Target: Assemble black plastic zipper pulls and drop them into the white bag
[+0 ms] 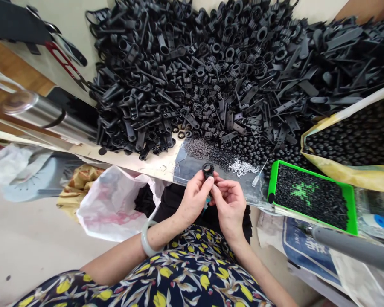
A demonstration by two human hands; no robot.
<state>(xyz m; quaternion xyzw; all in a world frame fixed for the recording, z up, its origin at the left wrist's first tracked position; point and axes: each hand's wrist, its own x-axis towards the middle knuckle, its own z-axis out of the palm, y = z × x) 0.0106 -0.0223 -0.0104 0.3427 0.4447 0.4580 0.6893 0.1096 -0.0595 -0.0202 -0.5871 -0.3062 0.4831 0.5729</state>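
Lying far left on the pale tabletop point(83, 34): red-handled metal scissors point(65, 64), blades pointing right. Below them, resting on its side: shiny stainless steel cylindrical flask point(46, 114). Sagging under the table edge: crumpled white plastic bag point(115, 204) with dark stuff inside.

Covering most of the table: huge heap of black moulded plastic clip parts point(230, 72), rings and flat strips tangled together. Sitting at the heap's near edge: small pile of tiny dark metal springs point(200, 148), then a scatter of small silver pins point(242, 167).

Centre, just off the table edge: left hand point(193, 200), pale green jade bangle point(146, 238) on its wrist, fingers curled and pinching a small black plastic ring piece point(208, 169) from the left. Right hand point(228, 204) touching the left, fingertips closing on the lower side of the same piece. Piece being held between both hands, above the lap, just in front of the springs.

Sitting right of the hands: green plastic rectangular tray point(352, 204) filled with small black pellets. Behind it, leaning open: yellow-lined bag point(339, 170) holding more black beads. Crossing the lower right corner: grey metal tube point(348, 244).
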